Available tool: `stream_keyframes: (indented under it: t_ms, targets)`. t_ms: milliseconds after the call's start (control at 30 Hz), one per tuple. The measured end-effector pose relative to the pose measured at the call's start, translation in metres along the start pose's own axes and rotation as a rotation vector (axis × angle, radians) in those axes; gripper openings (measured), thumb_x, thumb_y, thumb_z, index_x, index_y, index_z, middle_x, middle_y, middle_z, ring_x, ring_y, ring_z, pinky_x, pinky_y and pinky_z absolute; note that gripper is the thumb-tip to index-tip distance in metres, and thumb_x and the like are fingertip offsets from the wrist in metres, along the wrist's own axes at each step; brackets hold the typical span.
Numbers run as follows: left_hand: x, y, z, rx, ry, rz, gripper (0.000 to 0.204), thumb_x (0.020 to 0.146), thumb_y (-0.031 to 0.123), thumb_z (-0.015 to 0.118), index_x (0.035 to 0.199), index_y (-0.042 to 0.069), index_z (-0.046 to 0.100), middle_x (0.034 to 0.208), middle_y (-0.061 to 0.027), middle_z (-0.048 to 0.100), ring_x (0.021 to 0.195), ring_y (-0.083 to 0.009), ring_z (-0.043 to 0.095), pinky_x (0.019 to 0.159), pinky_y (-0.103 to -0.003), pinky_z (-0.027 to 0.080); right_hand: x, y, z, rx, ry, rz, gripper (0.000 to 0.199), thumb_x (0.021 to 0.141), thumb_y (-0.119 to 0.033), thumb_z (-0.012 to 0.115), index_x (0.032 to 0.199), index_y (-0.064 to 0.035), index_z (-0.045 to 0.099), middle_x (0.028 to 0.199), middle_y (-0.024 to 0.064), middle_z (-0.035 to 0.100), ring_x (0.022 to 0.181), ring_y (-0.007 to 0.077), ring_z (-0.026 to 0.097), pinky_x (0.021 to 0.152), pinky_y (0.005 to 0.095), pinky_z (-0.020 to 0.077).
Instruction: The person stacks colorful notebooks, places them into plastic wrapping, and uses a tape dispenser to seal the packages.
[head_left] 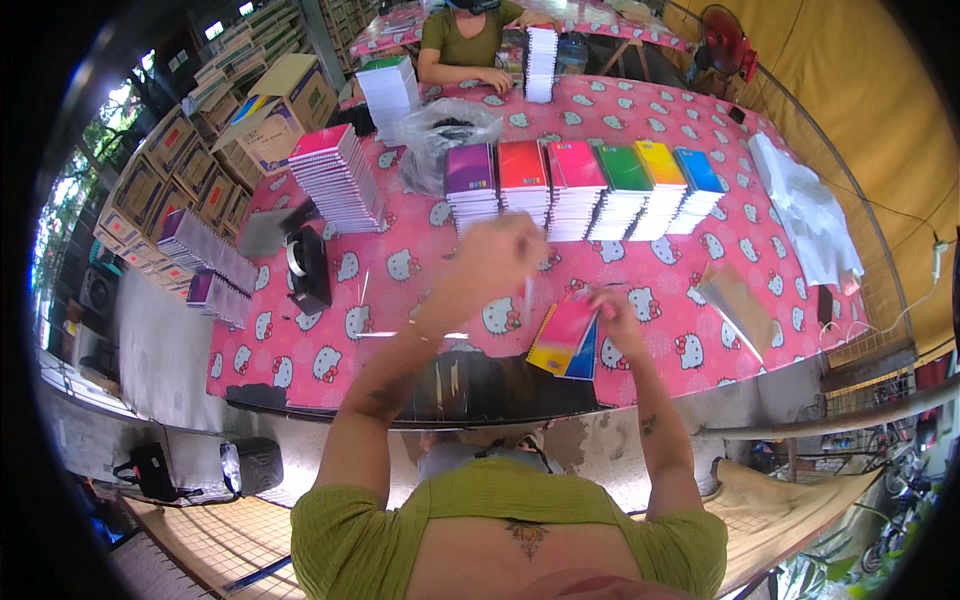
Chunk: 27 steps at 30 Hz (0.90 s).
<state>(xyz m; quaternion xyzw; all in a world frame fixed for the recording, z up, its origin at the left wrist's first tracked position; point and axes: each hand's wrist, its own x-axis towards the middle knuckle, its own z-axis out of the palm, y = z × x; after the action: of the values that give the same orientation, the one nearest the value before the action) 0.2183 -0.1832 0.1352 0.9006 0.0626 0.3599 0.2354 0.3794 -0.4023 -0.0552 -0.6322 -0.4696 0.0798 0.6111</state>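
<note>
My right hand (620, 322) pinches the upper right part of a few fanned spiral notebooks at the near side of the table. A pink notebook (566, 326), a yellow notebook (543, 357) and a blue notebook (583, 362) show among them. My left hand (503, 252) is raised to their upper left, in front of the purple notebook stack (470, 172) and the red notebook stack (523, 168). Motion smears its fingers, so whether it holds anything is unclear. To the right stand stacks of pink notebooks (575, 168), green notebooks (623, 170), yellow notebooks (660, 165) and blue notebooks (699, 172).
On the pink patterned table (420, 350), a black tape dispenser (308, 270) and a tall notebook stack (338, 180) stand left. Brown cardboard sheets (740, 310) and white plastic (800, 210) lie right. A co-worker (465, 48) sits opposite, near a clear plastic bag (440, 135).
</note>
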Motion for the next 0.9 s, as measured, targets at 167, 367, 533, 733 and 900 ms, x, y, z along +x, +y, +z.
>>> stream_keyframes:
  t_ms: [167, 367, 533, 733, 900]
  targets:
    - [-0.091, -0.015, 0.124, 0.070, -0.623, -0.196, 0.042, 0.094, 0.041, 0.056, 0.087, 0.001, 0.068, 0.076, -0.0209, 0.067, 0.069, -0.0418, 0.065, 0.064, -0.052, 0.051, -0.005, 0.018, 0.006, -0.150, -0.338, 0.209, 0.022, 0.078, 0.011, 0.052, 0.094, 0.0005, 0.064, 0.101, 0.0171, 0.068, 0.110, 0.0350, 0.063, 0.095, 0.0404, 0.0483]
    - [0.014, -0.055, 0.111, 0.459, 0.241, 0.054, 0.038, 0.086, 0.021, 0.064, 0.117, -0.001, 0.062, 0.110, -0.0200, 0.066, 0.106, -0.0360, 0.063, 0.085, -0.049, 0.051, 0.146, -0.006, -0.027, -1.020, 0.219, -0.136, 0.068, 0.082, -0.005, 0.065, 0.146, -0.0134, 0.041, 0.147, 0.0146, 0.045, 0.136, 0.0348, 0.043, 0.109, 0.0538, 0.0367]
    - [0.055, -0.103, 0.074, 0.520, -0.137, -0.008, 0.046, 0.081, 0.005, 0.061, 0.126, -0.001, 0.059, 0.112, -0.0176, 0.066, 0.105, -0.0336, 0.064, 0.087, -0.046, 0.052, 0.175, -0.002, -0.060, -1.169, 0.111, -0.188, 0.043, 0.086, -0.010, 0.066, 0.128, -0.0115, 0.057, 0.127, 0.0121, 0.056, 0.120, 0.0290, 0.054, 0.107, 0.0520, 0.0386]
    - [-0.022, -0.025, 0.009, 0.153, 0.115, 0.284, 0.047, 0.079, 0.000, 0.062, 0.126, 0.001, 0.062, 0.121, -0.0164, 0.065, 0.107, -0.0334, 0.064, 0.091, -0.044, 0.053, -0.014, -0.062, 0.012, -0.936, -0.112, -0.276, 0.037, 0.080, -0.012, 0.067, 0.117, -0.0142, 0.067, 0.107, 0.0077, 0.059, 0.099, 0.0281, 0.059, 0.089, 0.0449, 0.0461]
    - [-0.192, -0.012, 0.085, 0.105, -0.317, 0.266, 0.040, 0.085, 0.012, 0.066, 0.124, 0.003, 0.061, 0.112, -0.0160, 0.066, 0.111, -0.0336, 0.062, 0.099, -0.046, 0.048, -0.074, -0.027, 0.030, -0.227, 0.170, 0.329, 0.013, 0.088, -0.006, 0.064, 0.100, -0.0046, 0.068, 0.099, 0.0084, 0.062, 0.089, 0.0254, 0.061, 0.076, 0.0384, 0.0478]
